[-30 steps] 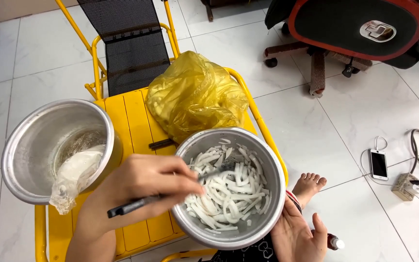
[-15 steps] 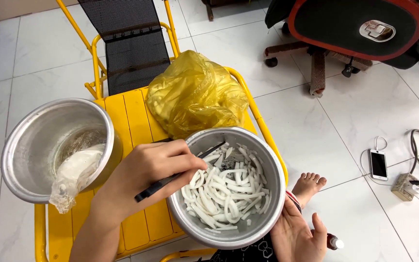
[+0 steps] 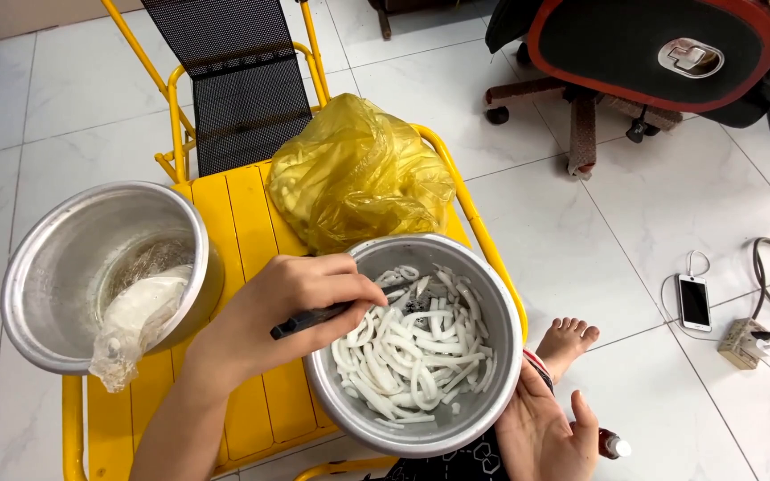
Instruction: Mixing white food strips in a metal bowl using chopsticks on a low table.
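– What can't you make out from here?

– My left hand (image 3: 291,307) covers the middle of the dark utensil (image 3: 314,317), and its tip is buried in the white strips (image 3: 412,347). The bowl (image 3: 501,307) hides my right hand's (image 3: 541,432) fingers.

– And at the edges?

– The yellow surface (image 3: 242,214) and my forearm are cut off below. What's inside the yellow bag (image 3: 358,174) is unclear.

Both bowls, right (image 3: 492,392) and left (image 3: 55,267): brushed metal, dull sheen. Bag (image 3: 358,174): thin crinkled yellow plastic, glossy. Table (image 3: 251,214): smooth yellow slats.
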